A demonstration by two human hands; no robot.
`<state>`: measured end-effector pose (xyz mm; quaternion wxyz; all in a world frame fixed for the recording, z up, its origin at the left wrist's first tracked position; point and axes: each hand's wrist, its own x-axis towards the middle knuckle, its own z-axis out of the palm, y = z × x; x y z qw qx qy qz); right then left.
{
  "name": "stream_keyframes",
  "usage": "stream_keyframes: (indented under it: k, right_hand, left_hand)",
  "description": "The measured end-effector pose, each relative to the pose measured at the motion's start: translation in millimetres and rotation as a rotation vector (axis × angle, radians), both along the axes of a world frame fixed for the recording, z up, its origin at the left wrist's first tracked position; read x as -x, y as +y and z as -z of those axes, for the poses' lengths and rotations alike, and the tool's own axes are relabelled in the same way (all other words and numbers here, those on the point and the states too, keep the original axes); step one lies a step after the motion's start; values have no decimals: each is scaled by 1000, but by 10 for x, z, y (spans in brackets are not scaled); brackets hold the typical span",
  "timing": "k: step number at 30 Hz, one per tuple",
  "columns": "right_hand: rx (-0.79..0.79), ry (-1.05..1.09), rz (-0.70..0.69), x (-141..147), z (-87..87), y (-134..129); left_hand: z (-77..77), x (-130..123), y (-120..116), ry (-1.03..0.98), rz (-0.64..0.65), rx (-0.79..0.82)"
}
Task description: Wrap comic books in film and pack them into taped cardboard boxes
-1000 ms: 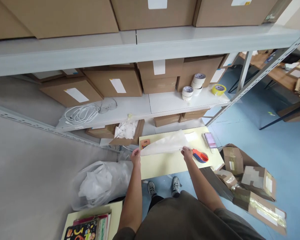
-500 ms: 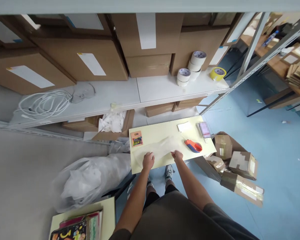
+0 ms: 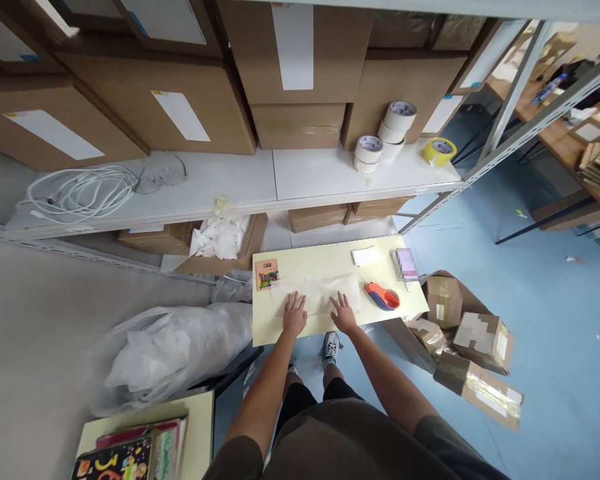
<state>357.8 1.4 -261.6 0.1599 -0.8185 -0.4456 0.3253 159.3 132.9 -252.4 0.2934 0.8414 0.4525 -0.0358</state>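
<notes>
A whitish, see-through sheet (image 3: 320,291) lies spread across the pale yellow table (image 3: 390,243). My left hand (image 3: 295,315) rests flat on its left part with the fingers spread. On the right part of the sheet lies my right hand (image 3: 343,313), fingers also apart. Left of the sheet is a small orange booklet (image 3: 267,274) with a colourful picture. An orange and blue tape dispenser (image 3: 382,296) sits to the right of my right hand. Behind it are a stack of white paper slips (image 3: 366,256) and a purple, blurred-out item (image 3: 406,265).
Beyond the table, a shelf (image 3: 205,190) bears cartons, coiled white cable (image 3: 85,193), white tape rolls (image 3: 368,153) and a yellow tape roll (image 3: 439,151). Packed parcels (image 3: 483,337) fill a box on the right floor. A big plastic bag (image 3: 180,347) and books (image 3: 130,450) are at left.
The sheet, lifted and blurred before, now lies flat on the table. My right hand has gone from a pinch on its edge to spread fingers; my left hand has flattened too.
</notes>
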Motion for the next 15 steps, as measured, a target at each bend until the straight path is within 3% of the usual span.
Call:
stream_keyframes:
  k: [4, 9, 12, 15]
  right_hand:
    - [192, -40, -109, -34, 79, 91]
    - [246, -57, -113, -91, 52, 111]
    - [202, -83, -37, -26, -3, 193]
    - [10, -97, 7, 167, -67, 446]
  left_hand:
    - [51, 203, 48, 17, -138, 0]
    - [83, 374, 107, -2, -139, 92]
    - [22, 398, 172, -29, -132, 95]
    - [-41, 462, 348, -63, -171, 23]
